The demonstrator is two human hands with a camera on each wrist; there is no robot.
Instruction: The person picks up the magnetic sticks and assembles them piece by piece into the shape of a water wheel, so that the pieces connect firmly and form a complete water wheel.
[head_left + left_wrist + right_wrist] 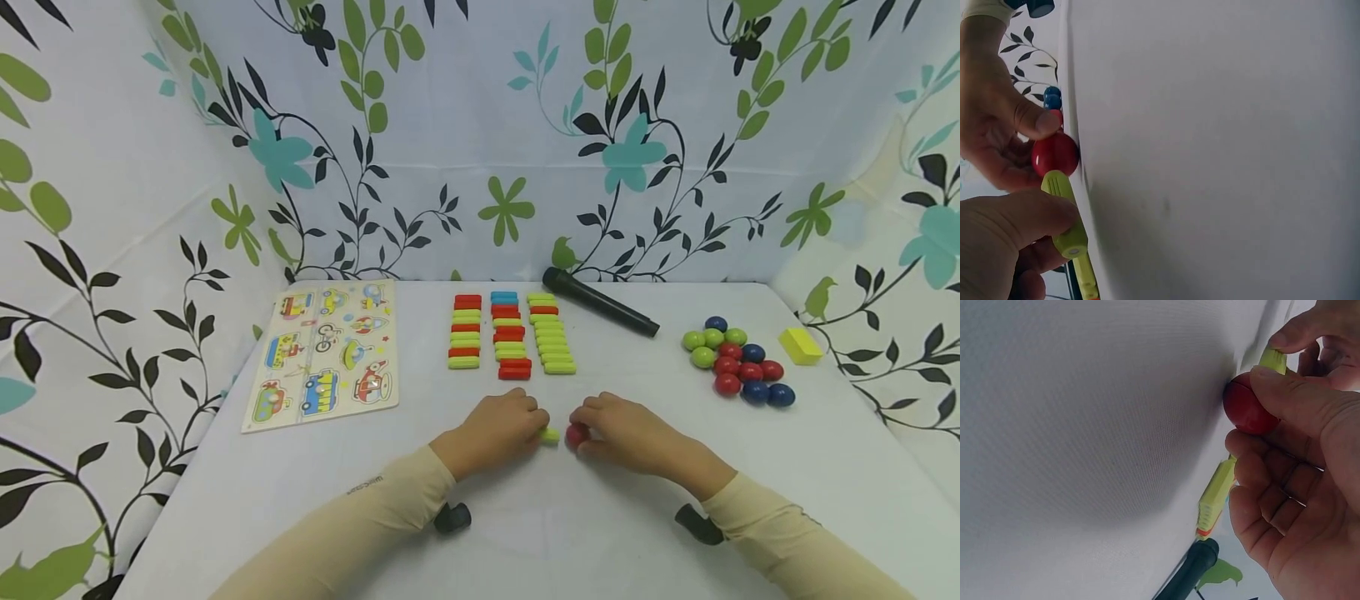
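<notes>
Near the middle of the table, my left hand [493,429] pinches a short, ridged, yellow-green plastic rod [1070,225] between thumb and fingers. Facing it, my right hand [628,435] holds a glossy red ball [1247,407] with its thumb and fingertips. The rod's tip points at the ball and lies very close to it; whether the two touch I cannot tell. Beyond the hands, three columns of similar rods lie side by side: a red and green left column [465,327], a mixed middle column [509,333] and a mostly green right column [552,340].
A wooden picture puzzle board [322,354] lies at the left. Behind the rods rests a black microphone [600,302], slanting right. Several green, red and blue balls [750,372] cluster at the right beside a yellow block [800,346]. Patterned cloth [465,150] hangs along the back.
</notes>
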